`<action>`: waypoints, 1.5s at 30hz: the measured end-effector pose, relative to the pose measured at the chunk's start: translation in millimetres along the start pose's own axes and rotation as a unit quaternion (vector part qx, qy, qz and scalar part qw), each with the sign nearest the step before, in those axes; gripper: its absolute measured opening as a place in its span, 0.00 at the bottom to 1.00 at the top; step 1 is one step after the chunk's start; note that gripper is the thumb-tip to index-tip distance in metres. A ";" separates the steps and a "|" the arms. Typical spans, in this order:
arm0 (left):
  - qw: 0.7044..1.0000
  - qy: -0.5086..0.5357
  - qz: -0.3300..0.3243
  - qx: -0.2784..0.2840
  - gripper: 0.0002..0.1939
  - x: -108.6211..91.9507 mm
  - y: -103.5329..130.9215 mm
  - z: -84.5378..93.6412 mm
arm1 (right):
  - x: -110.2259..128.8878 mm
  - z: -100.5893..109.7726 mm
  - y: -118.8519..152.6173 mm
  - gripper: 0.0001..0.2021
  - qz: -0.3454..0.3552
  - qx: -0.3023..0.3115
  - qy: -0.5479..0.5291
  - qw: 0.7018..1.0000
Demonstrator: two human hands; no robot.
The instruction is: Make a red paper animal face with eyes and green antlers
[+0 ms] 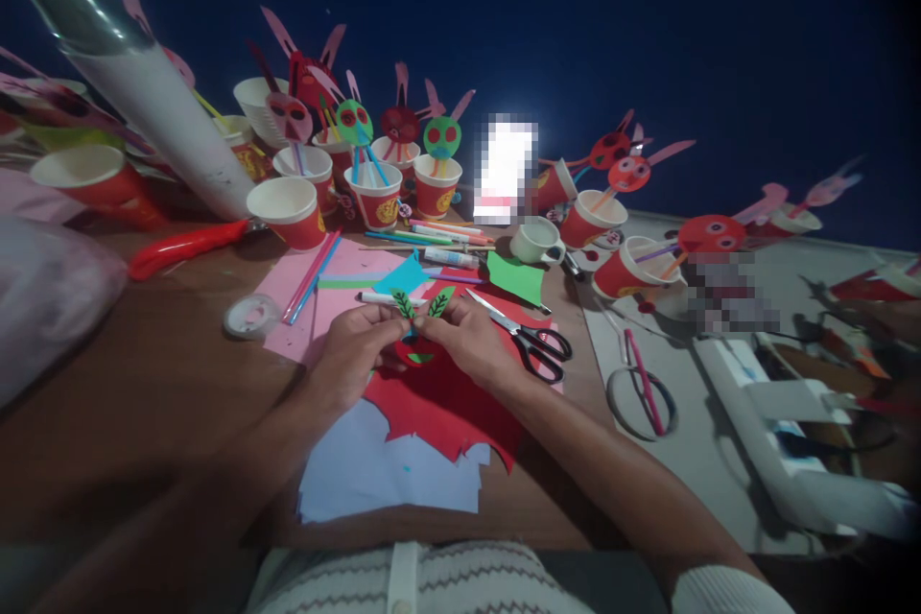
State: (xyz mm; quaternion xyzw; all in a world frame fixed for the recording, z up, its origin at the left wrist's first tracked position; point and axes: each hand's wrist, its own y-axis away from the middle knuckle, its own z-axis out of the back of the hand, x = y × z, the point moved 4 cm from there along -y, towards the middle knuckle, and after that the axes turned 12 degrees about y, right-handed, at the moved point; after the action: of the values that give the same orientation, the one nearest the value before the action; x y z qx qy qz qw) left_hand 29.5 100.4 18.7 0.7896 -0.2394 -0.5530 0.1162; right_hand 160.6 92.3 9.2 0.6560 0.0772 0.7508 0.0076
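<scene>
A small paper figure (417, 351), with a red and green round part, is held between my two hands above red paper (460, 413). Two green leaf-like pieces with dark markings (437, 303) rise from its top. My left hand (366, 345) pinches the figure's left side, its fingers curled and partly hidden. On the other side, my right hand (467, 338) grips near the base of the right green piece. Black-handled scissors (529, 336) lie just right of my right hand. White paper sheets (389, 475) lie below the red paper.
Red paper cups (292, 221) with animal-faced straws line the table's back. A tape roll (250, 317) lies left, near pink paper (288, 271). Behind the hands are markers (450, 232), a glue stick (452, 257) and a white mug (536, 240). A red-handled tool (191, 247) sits at left.
</scene>
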 end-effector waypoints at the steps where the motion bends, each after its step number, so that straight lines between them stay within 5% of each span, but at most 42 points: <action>1: 1.000 0.001 -0.003 -0.003 0.08 -0.3 0.3 -0.1 | 0.4 0.0 0.3 0.07 0.000 -0.001 0.003 1.000; 21: 0.998 -0.004 -0.033 -0.050 0.10 -1.8 -2.4 7.2 | 4.0 -7.4 -0.1 0.10 -0.019 0.005 -0.082 0.996; 36: 0.999 0.029 -0.009 0.036 0.12 6.6 -2.1 4.9 | 1.5 -5.5 2.3 0.10 -0.035 -0.024 -0.098 0.994; 45: 0.999 0.018 0.000 0.031 0.11 11.0 1.3 2.7 | -0.7 -4.4 -0.5 0.11 -0.017 -0.040 -0.133 0.990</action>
State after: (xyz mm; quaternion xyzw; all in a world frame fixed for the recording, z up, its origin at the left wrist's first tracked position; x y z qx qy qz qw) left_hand 29.7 94.0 9.3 0.8026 -0.2544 -0.5310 0.0961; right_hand 156.3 92.3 7.9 0.7479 0.0564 0.6589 0.0571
